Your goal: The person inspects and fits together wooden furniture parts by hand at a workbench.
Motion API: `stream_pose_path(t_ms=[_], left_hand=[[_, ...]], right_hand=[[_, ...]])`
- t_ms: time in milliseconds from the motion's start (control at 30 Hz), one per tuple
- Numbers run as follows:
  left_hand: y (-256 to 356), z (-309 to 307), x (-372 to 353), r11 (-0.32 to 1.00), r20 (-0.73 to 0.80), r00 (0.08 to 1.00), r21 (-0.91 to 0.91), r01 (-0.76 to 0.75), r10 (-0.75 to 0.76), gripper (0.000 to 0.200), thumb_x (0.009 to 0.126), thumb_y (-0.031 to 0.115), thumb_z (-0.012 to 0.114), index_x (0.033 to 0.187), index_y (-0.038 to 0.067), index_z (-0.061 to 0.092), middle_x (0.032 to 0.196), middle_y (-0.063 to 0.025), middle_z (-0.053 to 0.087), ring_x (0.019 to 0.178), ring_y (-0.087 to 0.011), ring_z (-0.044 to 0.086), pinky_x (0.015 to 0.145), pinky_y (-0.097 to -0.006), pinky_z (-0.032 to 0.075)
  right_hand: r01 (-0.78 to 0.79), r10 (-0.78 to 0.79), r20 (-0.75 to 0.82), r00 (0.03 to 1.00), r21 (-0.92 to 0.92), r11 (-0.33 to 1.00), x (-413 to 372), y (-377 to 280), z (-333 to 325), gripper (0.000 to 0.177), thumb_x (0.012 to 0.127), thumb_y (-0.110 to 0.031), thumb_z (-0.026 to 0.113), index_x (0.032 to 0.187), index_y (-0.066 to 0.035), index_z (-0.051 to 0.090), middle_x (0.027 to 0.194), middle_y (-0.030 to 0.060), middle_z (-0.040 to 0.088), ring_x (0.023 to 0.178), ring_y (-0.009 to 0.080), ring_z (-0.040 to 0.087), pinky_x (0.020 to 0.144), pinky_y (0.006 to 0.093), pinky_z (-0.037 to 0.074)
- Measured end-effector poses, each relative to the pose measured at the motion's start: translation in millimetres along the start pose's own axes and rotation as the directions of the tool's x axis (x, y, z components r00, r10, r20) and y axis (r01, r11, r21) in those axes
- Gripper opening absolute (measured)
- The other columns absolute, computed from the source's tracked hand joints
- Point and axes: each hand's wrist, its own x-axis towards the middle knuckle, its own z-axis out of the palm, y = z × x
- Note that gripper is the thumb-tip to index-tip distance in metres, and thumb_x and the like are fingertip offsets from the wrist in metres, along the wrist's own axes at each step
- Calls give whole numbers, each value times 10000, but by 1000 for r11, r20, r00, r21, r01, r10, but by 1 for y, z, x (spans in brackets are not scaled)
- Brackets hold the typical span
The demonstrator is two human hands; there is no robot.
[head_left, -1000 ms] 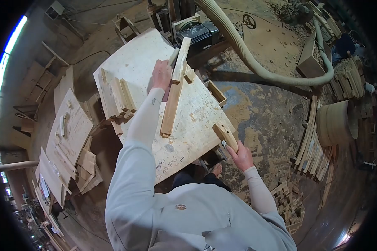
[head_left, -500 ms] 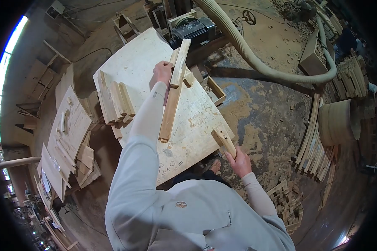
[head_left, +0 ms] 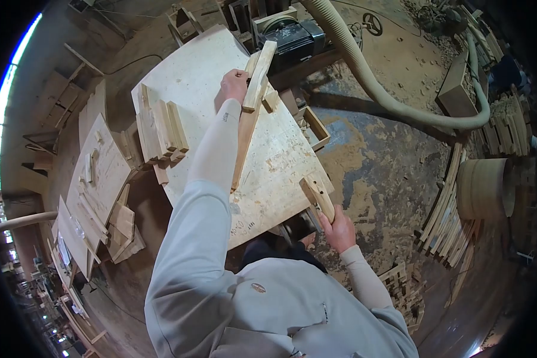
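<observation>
My left hand [head_left: 235, 85] grips a short wooden block [head_left: 259, 75] that stands on a long wooden strip [head_left: 245, 142] lying across the pale plywood table [head_left: 191, 89]. The block's far end points towards a motor-driven machine [head_left: 289, 37] at the table's back edge. My right hand [head_left: 339, 228] holds a short drilled wooden piece [head_left: 317, 197] at the table's near right corner. A stack of similar wooden pieces [head_left: 160, 132] lies to the left of my left arm.
A thick ribbed dust hose [head_left: 370, 83] runs from the machine across the sawdust-covered floor. A small open wooden box [head_left: 314, 128] hangs by the table's right side. Slat piles [head_left: 444, 221] and a curved wooden drum [head_left: 483, 188] stand at right; boards [head_left: 98, 179] lie at left.
My left hand has pushed the block and strip slightly farther towards the machine. My right hand stays at the table's near right corner with the drilled piece, shifting only slightly.
</observation>
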Motion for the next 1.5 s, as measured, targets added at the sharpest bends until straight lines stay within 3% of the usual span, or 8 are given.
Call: stream_pose_path(t_ms=[167, 267, 800, 1133, 1200, 1333, 1400, 1500], left_hand=[[-8, 2, 13, 1000, -21, 1000, 22, -11, 12, 209, 980, 244, 832, 1055, 56, 883, 941, -120, 852, 856, -215, 804, 832, -372, 631], [-7, 2, 18, 1000, -3, 1000, 22, -16, 16, 220, 959, 293, 806, 1034, 103, 888, 1069, -171, 851, 1032, -369, 804, 982, -462, 612], [12, -5, 11, 987, 11, 998, 147, -61, 60, 263, 988, 315, 768, 1064, 84, 868, 1130, -204, 831, 1117, -392, 778, 1020, -491, 595], [19, -3, -43, 999, 69, 998, -41, 1, 2, 287, 927, 243, 775, 1160, 86, 834, 1119, -212, 827, 1132, -410, 769, 1034, -494, 587], [23, -10, -45, 989, -87, 989, 100, -111, 120, 297, 929, 187, 798, 1202, 73, 821, 1109, -203, 824, 1106, -369, 777, 1009, -440, 598], [15, -22, -54, 891, -98, 909, 265, -368, 405, 279, 950, 180, 786, 1194, 48, 808, 1116, -191, 808, 1089, -352, 769, 986, -452, 597], [9, -24, -76, 822, 110, 839, 170, -544, 533, 286, 977, 222, 781, 1187, 30, 810, 1121, -195, 800, 1080, -351, 763, 970, -465, 593], [-2, -29, -109, 929, -1, 932, 86, -361, 362, 295, 986, 258, 788, 1161, 23, 819, 1098, -192, 808, 1051, -357, 768, 952, -462, 595]], right_hand=[[13, -13, -4, 1000, 27, 1000, 9, 5, 8, 452, 1064, -470, 722, 1196, -50, 623, 912, 312, 755, 871, 545, 734, 738, 641, 563], [23, -22, -21, 1000, 51, 998, 13, 7, 10, 463, 1060, -480, 725, 1172, -42, 624, 907, 317, 751, 875, 550, 730, 741, 645, 557], [31, -24, -76, 997, 93, 995, 19, 1, 8, 489, 1069, -540, 707, 1127, -59, 643, 923, 308, 758, 892, 550, 733, 756, 633, 565], [21, -15, -69, 998, 86, 996, -40, 40, 6, 451, 1068, -489, 723, 1109, -46, 655, 934, 305, 760, 893, 546, 733, 753, 618, 568], [22, -16, -71, 997, 88, 996, -42, 39, 0, 445, 1068, -483, 726, 1111, -45, 660, 943, 306, 760, 896, 547, 733, 754, 617, 569], [16, -12, -43, 999, 99, 995, -52, 40, -10, 436, 1064, -475, 729, 1155, -54, 662, 967, 297, 769, 912, 544, 739, 764, 619, 573], [11, -9, -30, 1000, 90, 996, -62, 51, -12, 435, 1062, -472, 730, 1168, -57, 659, 972, 292, 773, 916, 542, 742, 768, 621, 575], [-19, 19, 10, 1000, 50, 999, -77, 73, -11, 434, 1058, -469, 734, 1192, -64, 655, 973, 289, 775, 918, 537, 744, 767, 619, 579]])
